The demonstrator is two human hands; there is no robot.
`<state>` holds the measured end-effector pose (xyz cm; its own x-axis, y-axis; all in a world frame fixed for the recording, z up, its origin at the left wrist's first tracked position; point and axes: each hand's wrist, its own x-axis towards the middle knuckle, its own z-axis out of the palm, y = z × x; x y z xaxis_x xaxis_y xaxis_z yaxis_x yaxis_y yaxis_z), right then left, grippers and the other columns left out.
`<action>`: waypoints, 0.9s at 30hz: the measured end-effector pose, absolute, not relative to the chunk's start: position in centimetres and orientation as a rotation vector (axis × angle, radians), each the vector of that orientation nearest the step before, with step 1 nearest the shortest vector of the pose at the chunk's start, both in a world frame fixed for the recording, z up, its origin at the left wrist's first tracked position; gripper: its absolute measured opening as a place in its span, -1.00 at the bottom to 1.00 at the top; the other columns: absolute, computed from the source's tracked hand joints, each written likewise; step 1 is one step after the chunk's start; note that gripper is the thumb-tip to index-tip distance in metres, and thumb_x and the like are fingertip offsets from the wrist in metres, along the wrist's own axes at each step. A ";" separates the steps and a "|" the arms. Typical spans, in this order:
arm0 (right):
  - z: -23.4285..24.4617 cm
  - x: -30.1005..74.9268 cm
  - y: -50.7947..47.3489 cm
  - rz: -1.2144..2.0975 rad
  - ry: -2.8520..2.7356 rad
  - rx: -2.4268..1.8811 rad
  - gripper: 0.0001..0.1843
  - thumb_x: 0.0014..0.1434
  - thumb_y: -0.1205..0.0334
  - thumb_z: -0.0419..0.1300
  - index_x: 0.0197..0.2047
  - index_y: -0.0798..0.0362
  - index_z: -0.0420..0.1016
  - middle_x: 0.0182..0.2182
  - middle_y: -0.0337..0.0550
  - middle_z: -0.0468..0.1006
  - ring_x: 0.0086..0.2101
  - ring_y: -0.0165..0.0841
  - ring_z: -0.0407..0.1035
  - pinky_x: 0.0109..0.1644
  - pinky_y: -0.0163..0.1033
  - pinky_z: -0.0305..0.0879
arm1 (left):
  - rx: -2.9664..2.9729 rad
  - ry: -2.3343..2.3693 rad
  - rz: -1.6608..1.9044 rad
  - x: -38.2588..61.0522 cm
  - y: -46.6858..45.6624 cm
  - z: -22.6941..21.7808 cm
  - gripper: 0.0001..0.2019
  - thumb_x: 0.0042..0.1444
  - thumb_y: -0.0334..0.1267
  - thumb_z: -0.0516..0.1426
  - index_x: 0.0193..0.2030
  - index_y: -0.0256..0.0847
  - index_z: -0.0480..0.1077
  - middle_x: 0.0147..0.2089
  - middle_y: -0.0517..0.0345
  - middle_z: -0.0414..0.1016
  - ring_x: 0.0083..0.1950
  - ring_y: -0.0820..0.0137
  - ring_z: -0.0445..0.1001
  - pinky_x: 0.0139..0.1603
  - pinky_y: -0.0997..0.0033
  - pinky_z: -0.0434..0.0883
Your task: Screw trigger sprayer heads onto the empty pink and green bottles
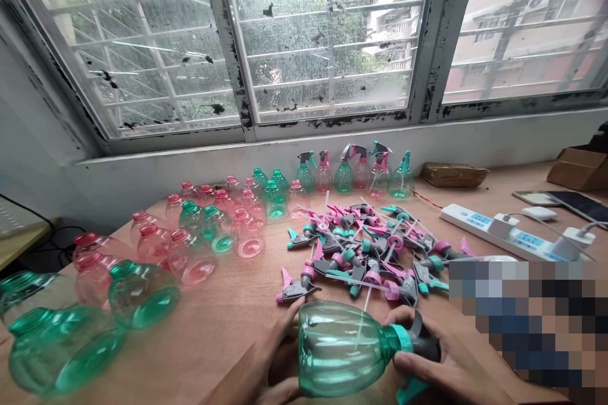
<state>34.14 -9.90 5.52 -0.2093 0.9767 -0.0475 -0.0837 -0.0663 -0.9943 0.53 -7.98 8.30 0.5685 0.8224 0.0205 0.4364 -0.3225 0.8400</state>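
A clear green spray bottle (339,348) lies sideways in the air close to me, its base toward the left. My left hand (280,354) is wrapped round the base end. At the neck, my right hand (427,354) grips the grey and teal spray head (425,340), with the thumb against its teal collar. The head sits on the bottle's mouth; whether it is screwed tight I cannot tell. Just beyond my hands a pile of loose pink, teal and grey spray heads (373,253) with white dip tubes spreads over the table.
Several open green and pink bottles (190,259) stand at the left. Bottles with spray heads (361,171) line the wall below the window. On the right are a white power strip (503,231) with chargers, a brown package (453,174) and a phone (582,205).
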 end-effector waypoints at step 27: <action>5.8 33.9 -9.8 1.326 -1.369 -1.166 -0.44 0.02 -0.26 0.56 -0.16 0.01 0.62 -0.41 -0.23 0.58 -0.38 -0.22 0.49 -0.31 -0.24 0.48 | 2.057 1.007 0.592 0.5 -8.1 8.2 0.08 0.27 -0.20 0.37 0.69 0.28 -0.26 0.71 0.23 0.06 0.70 0.06 0.10 0.69 0.03 0.09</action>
<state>33.91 -9.84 5.82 -0.1760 0.9842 -0.0178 0.0495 -0.0092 -0.9987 0.45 -8.06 8.24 0.5824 0.8094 0.0749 0.4588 -0.4034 0.7917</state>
